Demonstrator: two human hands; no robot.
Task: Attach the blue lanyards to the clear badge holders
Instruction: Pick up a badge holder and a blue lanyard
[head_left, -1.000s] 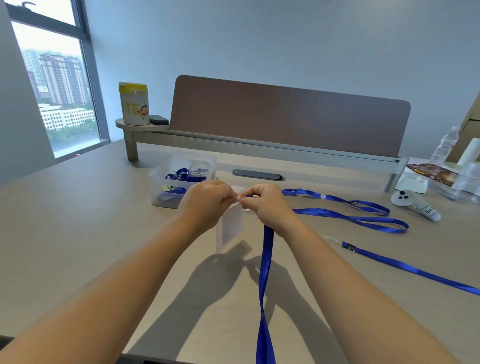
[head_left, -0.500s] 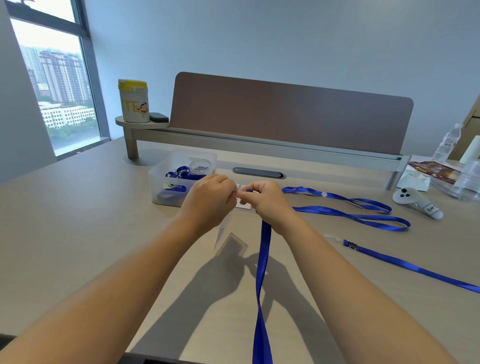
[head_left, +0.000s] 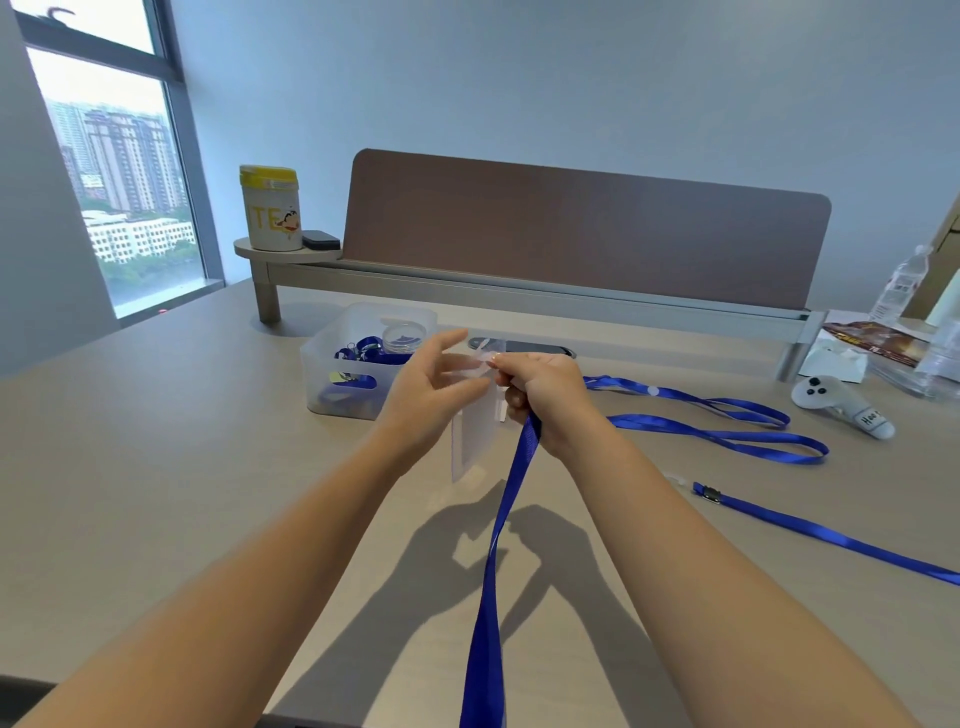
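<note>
I hold a clear badge holder up over the table in front of me, and it hangs upright. My right hand pinches the holder's top edge together with the end of a blue lanyard. That lanyard's strap drops from my fist toward the frame's bottom edge. The clip itself is hidden in my fingers. My left hand is just left of the holder with its fingers spread and straight, thumb close to the plastic. Two more blue lanyards lie on the table at right, a looped lanyard and a straight lanyard.
A clear plastic bin with more blue lanyards stands behind my left hand. A white controller, water bottle and packets sit at far right. A yellow-lidded tub stands on the shelf by the brown divider.
My left hand has let go of the holder's top and spread its fingers. The holder now hangs from my right hand, face turned toward me again.
</note>
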